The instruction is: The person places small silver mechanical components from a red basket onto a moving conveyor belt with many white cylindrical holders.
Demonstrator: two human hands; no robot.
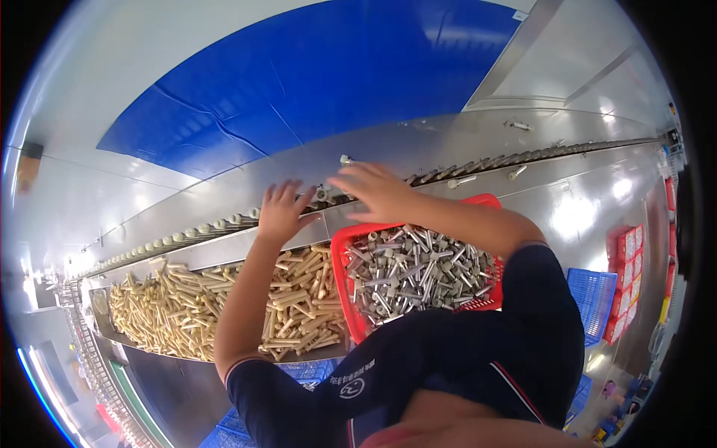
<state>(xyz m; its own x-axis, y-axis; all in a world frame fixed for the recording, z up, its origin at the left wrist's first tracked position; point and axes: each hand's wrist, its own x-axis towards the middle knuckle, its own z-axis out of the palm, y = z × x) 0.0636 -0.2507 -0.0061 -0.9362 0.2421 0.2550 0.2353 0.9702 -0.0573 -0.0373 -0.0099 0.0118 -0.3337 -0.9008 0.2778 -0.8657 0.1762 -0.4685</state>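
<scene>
My left hand (281, 215) is over the conveyor line (463, 169), its fingers spread and nothing visible in them. Just right of its fingertips sits a small round cream-coloured part (323, 194) on the line. My right hand (379, 194) reaches in from the right above the same line, fingers apart. Close to its index fingertip lies a small metal piece with a pale head (346, 160). Below my right forearm a red basket (340, 257) holds many metal pins with hex-like heads (418, 272). A metal trough of cream-coloured rods (168, 310) lies under my left forearm.
Round cream heads (179, 237) line the conveyor leftward; dark slanted pins line it rightward. Loose metal pins (461, 181) lie along its right part. A blue sheet (321, 75) covers the surface beyond. Blue crates (591, 299) and red boxes (626, 276) stand at right.
</scene>
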